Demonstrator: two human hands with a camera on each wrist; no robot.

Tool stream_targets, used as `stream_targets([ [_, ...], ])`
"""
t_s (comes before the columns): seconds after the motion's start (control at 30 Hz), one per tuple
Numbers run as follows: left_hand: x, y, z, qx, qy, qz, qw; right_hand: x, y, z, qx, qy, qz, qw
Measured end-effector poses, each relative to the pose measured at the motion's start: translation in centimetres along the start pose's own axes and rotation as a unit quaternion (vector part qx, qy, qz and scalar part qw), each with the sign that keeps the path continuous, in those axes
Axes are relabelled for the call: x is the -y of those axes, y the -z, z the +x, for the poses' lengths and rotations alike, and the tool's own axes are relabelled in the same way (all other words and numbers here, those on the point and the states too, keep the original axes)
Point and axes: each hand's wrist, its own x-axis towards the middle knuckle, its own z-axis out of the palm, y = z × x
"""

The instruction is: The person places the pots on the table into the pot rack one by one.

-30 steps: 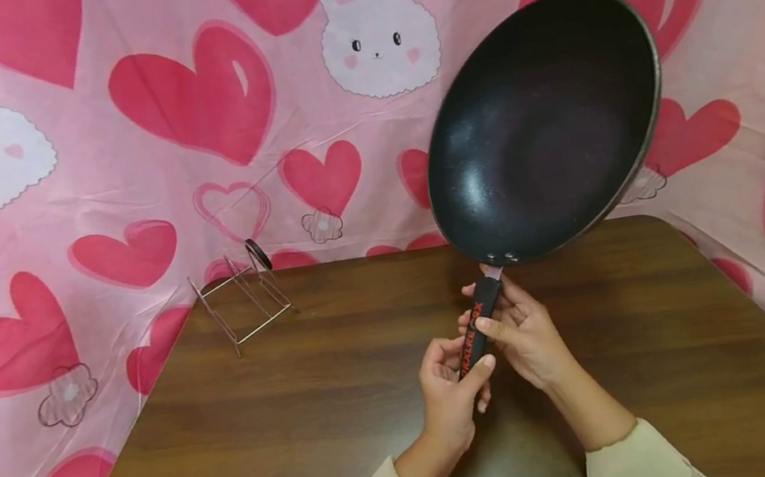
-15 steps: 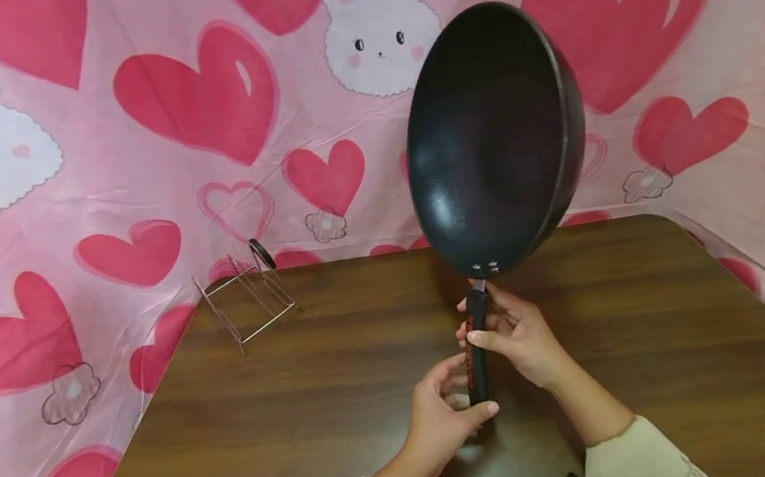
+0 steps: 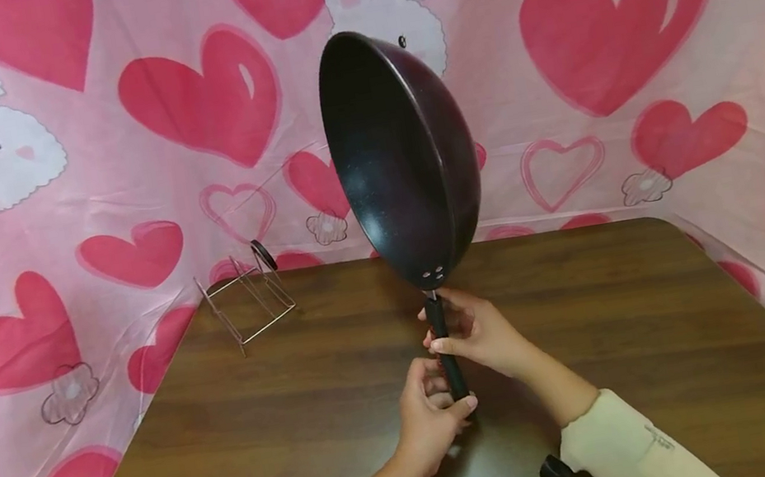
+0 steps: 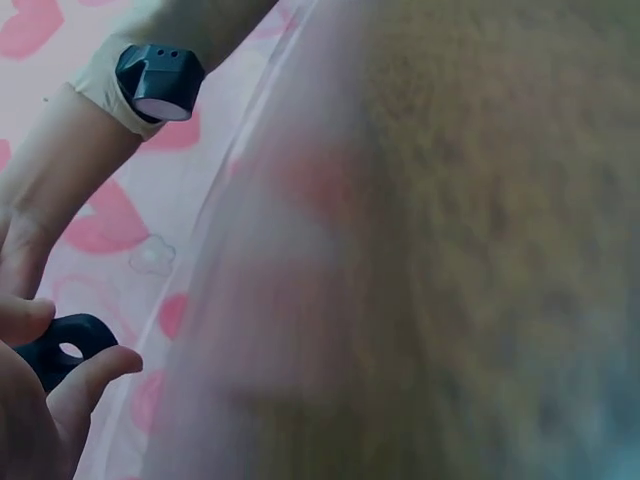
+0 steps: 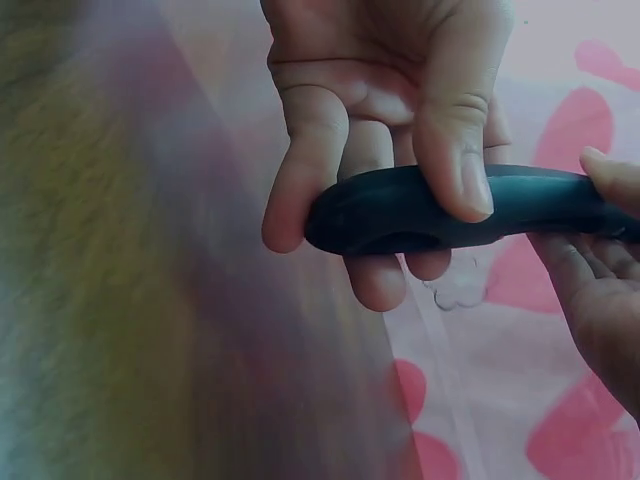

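Note:
A deep black wok (image 3: 408, 159) is raised upright over the table, its rim turned to the left and its dark outer side showing on the right. Its black handle (image 3: 453, 369) points down. The right hand (image 3: 480, 335) grips the handle's upper part just under the riveted joint, thumb across the front. Lower down, the left hand (image 3: 425, 415) holds the handle's end between thumb and fingers. In the right wrist view the left thumb (image 5: 460, 170) presses on the handle and its fingers pass beneath. The holed handle end (image 4: 75, 345) shows in the left wrist view.
A thin metal wire rack (image 3: 246, 302) with a black round piece stands at the back left of the brown wooden table (image 3: 287, 395). Behind and beside the table hangs a pink cloth (image 3: 592, 47) with hearts and rabbits. A black wrist camera (image 3: 556, 471) sits by the right sleeve.
The wok has turned about its handle, from its inside facing me to nearly edge-on, and shifted left. Both hands still hold the handle; the right hand has moved left.

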Motion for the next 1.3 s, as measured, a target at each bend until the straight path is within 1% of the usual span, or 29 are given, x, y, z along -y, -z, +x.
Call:
stream_targets([
  [0.23, -0.1, 2.2, -0.1, -0.035, -0.023, 0.0, 0.9991, -0.1, -2.1, 2.3, 0.031, 0.014, 0.001, 0.999],
  [0.5, -0.9, 5.0, 0.6, -0.081, -0.067, 0.005, 0.9944, 0.2, -4.3, 6.0, 0.068, 0.037, -0.01, 0.997],
  [0.6, -1.3, 6.0, 1.0, -0.101, -0.073, -0.002, 0.9922, 0.4, -5.4, 7.4, 0.081, 0.039, -0.022, 0.996],
  [0.77, -1.7, 7.7, 1.6, -0.139, -0.077, -0.024, 0.9869, 0.9, -7.5, 9.5, 0.098, 0.029, -0.038, 0.994],
  [0.9, -2.1, 8.9, 1.9, -0.158, -0.079, -0.049, 0.9831, 0.9, -9.0, 11.2, 0.103, 0.028, -0.048, 0.993],
  [1.0, -2.3, 9.9, 1.9, -0.166, -0.077, -0.062, 0.9811, 0.9, -10.2, 12.3, 0.103, 0.01, -0.055, 0.993],
  [1.1, -2.4, 10.8, 1.8, -0.167, -0.072, -0.072, 0.9807, 0.8, -11.3, 13.1, 0.1, -0.02, -0.069, 0.992],
  [1.23, -2.1, 11.8, 1.2, -0.173, -0.056, -0.086, 0.9795, 0.4, -12.7, 13.5, 0.109, -0.055, -0.092, 0.988],
  [1.3, -1.9, 12.1, 0.9, -0.177, -0.048, -0.091, 0.9788, 0.2, -13.2, 13.5, 0.115, -0.067, -0.095, 0.987],
])
